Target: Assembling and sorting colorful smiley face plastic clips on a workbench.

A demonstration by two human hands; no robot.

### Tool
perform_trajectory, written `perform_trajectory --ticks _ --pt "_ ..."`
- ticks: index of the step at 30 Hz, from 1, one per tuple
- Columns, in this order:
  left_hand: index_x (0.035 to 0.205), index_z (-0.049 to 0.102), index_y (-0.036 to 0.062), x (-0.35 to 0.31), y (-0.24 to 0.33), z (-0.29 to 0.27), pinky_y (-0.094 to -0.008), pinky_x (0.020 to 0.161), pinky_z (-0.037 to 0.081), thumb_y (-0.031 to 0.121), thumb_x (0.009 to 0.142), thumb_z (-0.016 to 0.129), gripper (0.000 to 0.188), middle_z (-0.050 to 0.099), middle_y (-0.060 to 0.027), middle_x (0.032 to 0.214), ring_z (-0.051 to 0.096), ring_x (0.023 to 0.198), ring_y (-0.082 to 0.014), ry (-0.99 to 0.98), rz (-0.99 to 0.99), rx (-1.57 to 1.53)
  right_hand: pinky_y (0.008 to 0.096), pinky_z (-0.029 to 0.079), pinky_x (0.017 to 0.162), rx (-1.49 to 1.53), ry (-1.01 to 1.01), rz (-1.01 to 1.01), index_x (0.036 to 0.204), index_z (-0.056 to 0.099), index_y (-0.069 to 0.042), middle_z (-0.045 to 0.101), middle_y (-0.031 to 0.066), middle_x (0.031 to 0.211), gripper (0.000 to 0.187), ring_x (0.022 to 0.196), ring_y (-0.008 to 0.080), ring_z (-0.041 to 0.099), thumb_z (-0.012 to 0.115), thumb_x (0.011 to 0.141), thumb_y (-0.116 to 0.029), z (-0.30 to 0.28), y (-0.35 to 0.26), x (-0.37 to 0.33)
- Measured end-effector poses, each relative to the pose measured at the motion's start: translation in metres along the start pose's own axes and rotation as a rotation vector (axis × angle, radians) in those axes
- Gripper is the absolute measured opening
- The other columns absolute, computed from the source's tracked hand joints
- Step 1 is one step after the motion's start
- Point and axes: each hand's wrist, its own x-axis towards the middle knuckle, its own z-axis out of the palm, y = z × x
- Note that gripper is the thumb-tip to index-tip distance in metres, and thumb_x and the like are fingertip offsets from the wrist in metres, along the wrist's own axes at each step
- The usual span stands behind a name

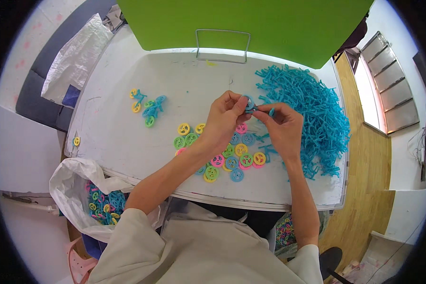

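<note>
Over the middle of the white table, my two hands meet at one small toy part. My left hand (225, 116) pinches a blue spoked toy wheel (249, 102) between thumb and fingers. Against that wheel, my right hand (284, 125) grips a blue plastic toy frame (271, 112), mostly covered by the fingers. Loose wheels (217, 161) in yellow, green, pink and blue lie below my hands. A big heap of blue toy frames (307, 113) spreads to the right. At the left lie a blue toy with yellow wheels (137, 100) and one with green wheels (153, 111).
A white bag (75, 189) of blue toys with coloured wheels hangs open at the lower left. Below the table's near right edge is a container of small coloured wheels (285, 229). A green panel (251, 28) with a wire loop (222, 31) stands along the far edge.
</note>
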Motion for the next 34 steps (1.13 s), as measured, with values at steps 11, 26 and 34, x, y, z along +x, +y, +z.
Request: perform_trajectory --ticks 11,26,34 --pt "0.092 0.054 0.004 -0.001 0.003 0.002 -0.0222 0.064 0.045 0.014 0.095 0.056 0.01 0.062 -0.0041 0.088 0.051 0.069 -0.0086 -0.006 0.145 0.234 0.0202 0.05 0.065 0.064 0.016 0.151 0.092 0.067 0.002 0.065 0.0038 0.079 0.013 0.071 0.0059 0.06 0.07 0.08 -0.001 0.005 0.003 0.002" --pt "0.095 0.058 -0.0046 -0.006 0.005 0.014 -0.0259 0.075 0.055 -0.001 0.093 0.049 0.01 0.064 -0.0096 0.089 0.064 0.081 -0.0142 0.06 0.281 0.324 0.0256 0.055 0.075 0.782 -0.023 0.512 0.099 0.063 0.002 0.064 0.0065 0.096 0.022 0.082 0.012 0.063 0.069 0.085 -0.014 0.0 0.014 0.002" --pt "0.101 0.059 -0.0007 -0.009 0.01 0.015 -0.0241 0.072 0.053 -0.002 0.091 0.05 0.014 0.065 -0.0109 0.086 0.067 0.082 -0.0159 0.095 0.346 0.599 0.0262 0.056 0.075 0.229 0.026 0.193 0.102 0.064 0.002 0.066 0.0088 0.094 0.023 0.079 0.0156 0.065 0.069 0.085 -0.013 0.005 0.007 -0.001"
